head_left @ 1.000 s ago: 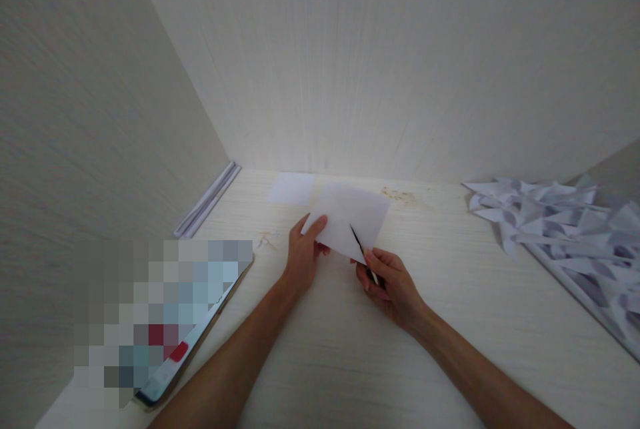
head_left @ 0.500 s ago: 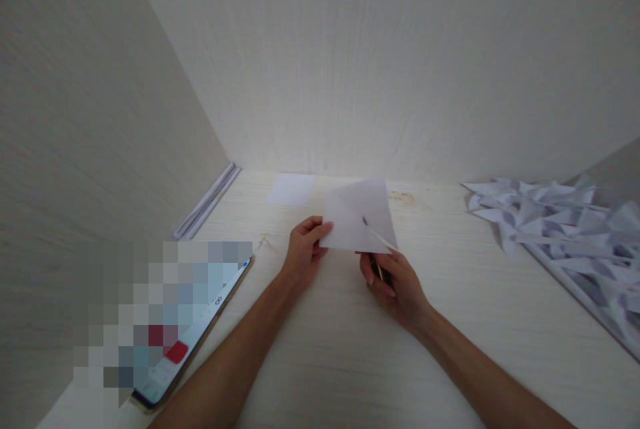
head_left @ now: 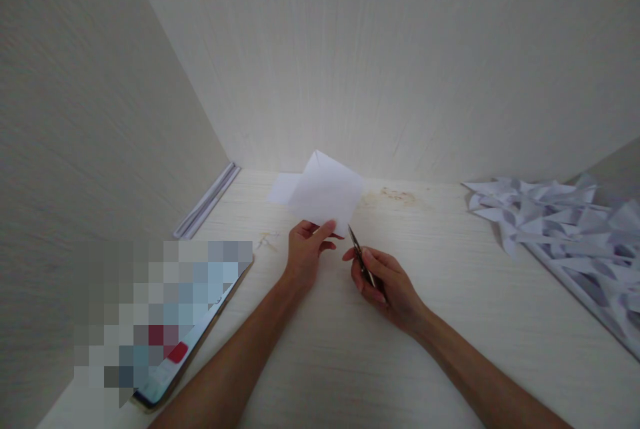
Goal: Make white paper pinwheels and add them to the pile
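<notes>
My left hand (head_left: 306,250) pinches the paper (head_left: 325,192); it lies at eleven o'clock from the scissors (head_left: 361,257) gripped in my right hand (head_left: 385,282).

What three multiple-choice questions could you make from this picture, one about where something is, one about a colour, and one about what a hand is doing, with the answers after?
1. Where does the heap of folded paper pieces lie on the table?
A. at the right edge
B. at the left wall
C. under the hands

2. What colour is the sheet of paper in the left hand?
A. yellow
B. white
C. blue

3. What is the right hand doing?
A. lying flat on the table
B. pinching the sheet
C. gripping small scissors, tips apart from the sheet

Answers:
1. A, the heap spreads along the table's right side.
2. B, the raised sheet is plain white.
3. C, thin metal blades stick up from the fingers, just right of the sheet's lower corner.
</notes>
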The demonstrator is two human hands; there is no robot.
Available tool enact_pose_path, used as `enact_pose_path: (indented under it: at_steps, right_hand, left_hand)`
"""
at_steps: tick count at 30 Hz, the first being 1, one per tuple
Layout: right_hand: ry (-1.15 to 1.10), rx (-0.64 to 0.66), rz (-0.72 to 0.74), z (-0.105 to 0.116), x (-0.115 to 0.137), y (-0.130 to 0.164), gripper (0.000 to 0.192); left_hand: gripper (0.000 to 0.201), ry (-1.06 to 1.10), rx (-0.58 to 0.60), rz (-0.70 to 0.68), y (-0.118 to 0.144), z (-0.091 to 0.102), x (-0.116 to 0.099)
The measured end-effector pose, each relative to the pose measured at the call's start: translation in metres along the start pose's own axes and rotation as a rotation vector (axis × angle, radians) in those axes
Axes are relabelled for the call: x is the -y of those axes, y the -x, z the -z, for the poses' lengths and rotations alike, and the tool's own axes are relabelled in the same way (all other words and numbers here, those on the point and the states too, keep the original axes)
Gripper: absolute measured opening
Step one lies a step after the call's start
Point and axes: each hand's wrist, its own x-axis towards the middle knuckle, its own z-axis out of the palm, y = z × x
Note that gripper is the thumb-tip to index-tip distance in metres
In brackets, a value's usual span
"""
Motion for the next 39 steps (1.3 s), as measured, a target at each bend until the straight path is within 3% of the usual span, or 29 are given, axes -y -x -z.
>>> enact_pose_path:
  at_steps: [10,17,39]
  right_hand:
    - [-0.012,0.0,0.038,0.0,0.0004,0.0,0.026]
    - [-0.007,0.003,0.002,-0.0002,0.0013,0.0006,0.026]
    - [0.037,-0.011,0.005,0.001,-0.0012,-0.0002,0.026]
  left_hand:
    - [0.013,-0.09,0.105,0.003,0.0034,0.0019,0.0035]
    - [0.018,-0.108,0.041,-0.055,0.0011,0.003,0.005]
    - [0.019,-0.089,0.028,-0.03,0.0028,0.0003,0.0049]
